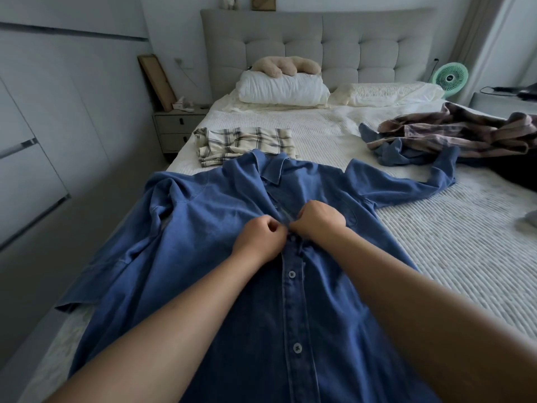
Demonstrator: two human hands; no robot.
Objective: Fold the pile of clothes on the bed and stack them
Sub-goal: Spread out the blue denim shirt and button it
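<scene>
Left grip (261, 239) and right grip (318, 218) both pinch the button placket at mid-chest of the blue shirt (203, 257), spread front-up across the near bed (436, 242). Unfolded pile (453, 135) far right. Folded plaid garment (247, 142) just beyond the collar.

Dim, cool daylight; soft shadows; wide-angle bending at the edges

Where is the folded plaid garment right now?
In the head view, the folded plaid garment lies on the bed's left side, just beyond the blue shirt's collar and before the white pillow.
</scene>
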